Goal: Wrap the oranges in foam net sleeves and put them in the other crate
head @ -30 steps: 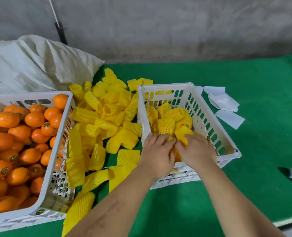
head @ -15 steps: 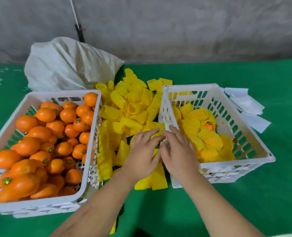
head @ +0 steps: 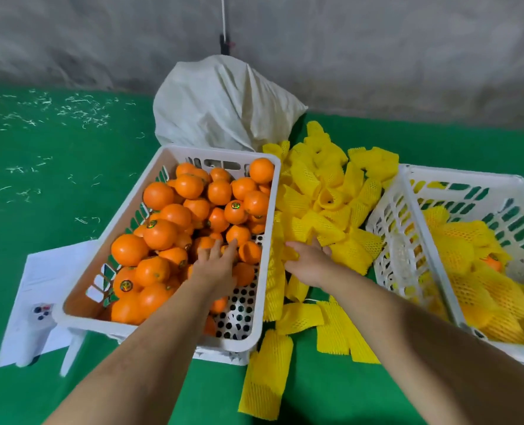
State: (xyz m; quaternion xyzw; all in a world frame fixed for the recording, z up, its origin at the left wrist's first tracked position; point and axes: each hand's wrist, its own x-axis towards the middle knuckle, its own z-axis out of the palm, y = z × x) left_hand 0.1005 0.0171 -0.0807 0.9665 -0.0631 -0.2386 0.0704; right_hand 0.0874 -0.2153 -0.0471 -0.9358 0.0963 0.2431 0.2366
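Oranges [head: 193,228] are lying heaped in left crate [head: 162,325], its long axis running toward the wall; round stickers unreadable. Left hand [head: 216,266] is reaching in, fingers loosely extended over fruit. Right hand [head: 308,260] is resting on foam net sleeves [head: 322,216], fingers relaxed; grasp unclear.

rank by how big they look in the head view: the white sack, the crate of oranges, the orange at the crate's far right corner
1. crate of oranges, though it is nearer the camera, so unsure against the sack
2. white sack
3. orange at the far right corner
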